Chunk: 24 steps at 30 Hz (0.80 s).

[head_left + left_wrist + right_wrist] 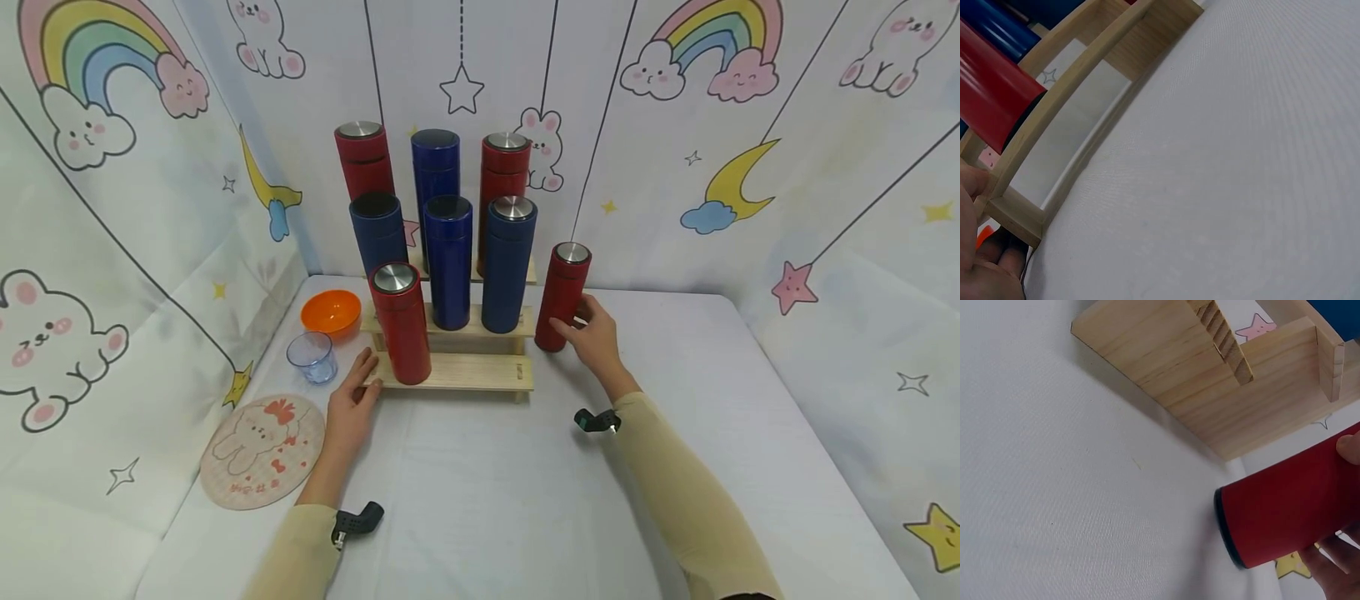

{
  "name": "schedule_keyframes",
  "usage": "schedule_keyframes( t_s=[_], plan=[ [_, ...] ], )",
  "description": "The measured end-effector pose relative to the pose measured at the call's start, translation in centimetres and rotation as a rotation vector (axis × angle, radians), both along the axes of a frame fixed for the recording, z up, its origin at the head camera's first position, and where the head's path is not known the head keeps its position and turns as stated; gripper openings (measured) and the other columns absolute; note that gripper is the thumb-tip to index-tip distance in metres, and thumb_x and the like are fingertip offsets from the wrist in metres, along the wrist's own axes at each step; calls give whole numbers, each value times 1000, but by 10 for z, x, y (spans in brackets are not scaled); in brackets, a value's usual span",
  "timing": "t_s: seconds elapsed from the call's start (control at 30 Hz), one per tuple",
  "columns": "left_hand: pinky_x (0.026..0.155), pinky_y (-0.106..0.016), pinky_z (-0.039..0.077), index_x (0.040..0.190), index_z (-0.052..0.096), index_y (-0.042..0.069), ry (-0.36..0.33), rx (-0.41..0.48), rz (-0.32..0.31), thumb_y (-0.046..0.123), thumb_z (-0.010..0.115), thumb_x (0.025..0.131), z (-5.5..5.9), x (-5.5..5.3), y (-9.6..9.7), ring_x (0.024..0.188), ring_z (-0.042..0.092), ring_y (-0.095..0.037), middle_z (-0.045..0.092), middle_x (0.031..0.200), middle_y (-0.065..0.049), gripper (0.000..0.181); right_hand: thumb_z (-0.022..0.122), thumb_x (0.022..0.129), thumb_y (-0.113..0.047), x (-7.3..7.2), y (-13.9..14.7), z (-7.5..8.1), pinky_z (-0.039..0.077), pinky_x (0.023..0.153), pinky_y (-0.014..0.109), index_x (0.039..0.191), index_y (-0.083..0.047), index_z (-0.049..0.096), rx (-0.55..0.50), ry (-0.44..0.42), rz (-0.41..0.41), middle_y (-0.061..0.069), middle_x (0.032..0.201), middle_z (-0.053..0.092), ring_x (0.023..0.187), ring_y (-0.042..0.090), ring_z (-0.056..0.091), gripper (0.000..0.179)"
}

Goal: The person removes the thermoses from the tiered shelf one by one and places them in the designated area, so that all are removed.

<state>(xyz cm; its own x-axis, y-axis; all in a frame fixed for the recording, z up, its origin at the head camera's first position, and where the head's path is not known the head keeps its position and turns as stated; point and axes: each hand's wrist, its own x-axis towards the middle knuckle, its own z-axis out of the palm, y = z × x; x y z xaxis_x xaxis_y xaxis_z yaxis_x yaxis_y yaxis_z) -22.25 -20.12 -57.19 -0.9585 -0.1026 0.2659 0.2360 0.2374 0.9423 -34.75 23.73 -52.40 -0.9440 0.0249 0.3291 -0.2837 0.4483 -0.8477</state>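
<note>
While the left hand [354, 403] grips the rack [476, 372], the right hand [597, 337], arm [671, 479] extended, clasps a red flask [561, 292].

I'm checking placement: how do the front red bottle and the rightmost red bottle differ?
The front red bottle stands on the rack's lowest step; the rightmost red bottle is beside the rack. The right hand grips the rightmost red bottle; no hand grips the front red bottle. Both have silvery tops.

Pale yellow sleeves [678, 487], plus two black wrist cameras [363, 518] (small and stubby).
</note>
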Motion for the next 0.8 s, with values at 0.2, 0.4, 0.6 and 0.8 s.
schedule_keyframes(
  t_s=[0.2, 0.4, 0.6, 0.8],
  plan=[
    [104, -7, 41, 157, 57, 3, -2, 3, 4, 9, 63, 111, -1, -1, 0, 158, 37, -23, 44, 170, -4, 47, 86, 95, -28, -1, 0, 0, 55, 108, 53, 151, -6, 55, 0, -16, 0, 17, 143, 65, 131, 37, 64, 68],
    [104, -7, 41, 157, 57, 3, 8, -3, 10, 9, 62, 111, 1, -1, 0, 157, 38, -23, 44, 170, -4, 46, 86, 96, -29, -2, 1, 3, 53, 109, 54, 151, -6, 54, -1, -22, 27, 19, 144, 64, 134, 38, 62, 68],
    [104, -6, 40, 158, 56, 4, 2, -4, 3, 9, 62, 112, 1, -3, 0, 158, 37, -23, 43, 171, -4, 47, 85, 97, -30, 5, 2, 6, 53, 110, 53, 152, -6, 54, 55, 40, -20, 16, 145, 64, 131, 36, 63, 68],
    [101, -5, 41, 158, 55, 2, -6, 3, 6, 8, 62, 111, 1, -1, 2, 158, 37, -25, 42, 171, -6, 48, 85, 97, -24, 26, 0, 11, 56, 102, 47, 139, -1, 63, 71, 253, -205, 16, 129, 67, 114, 31, 68, 53]
  ],
)
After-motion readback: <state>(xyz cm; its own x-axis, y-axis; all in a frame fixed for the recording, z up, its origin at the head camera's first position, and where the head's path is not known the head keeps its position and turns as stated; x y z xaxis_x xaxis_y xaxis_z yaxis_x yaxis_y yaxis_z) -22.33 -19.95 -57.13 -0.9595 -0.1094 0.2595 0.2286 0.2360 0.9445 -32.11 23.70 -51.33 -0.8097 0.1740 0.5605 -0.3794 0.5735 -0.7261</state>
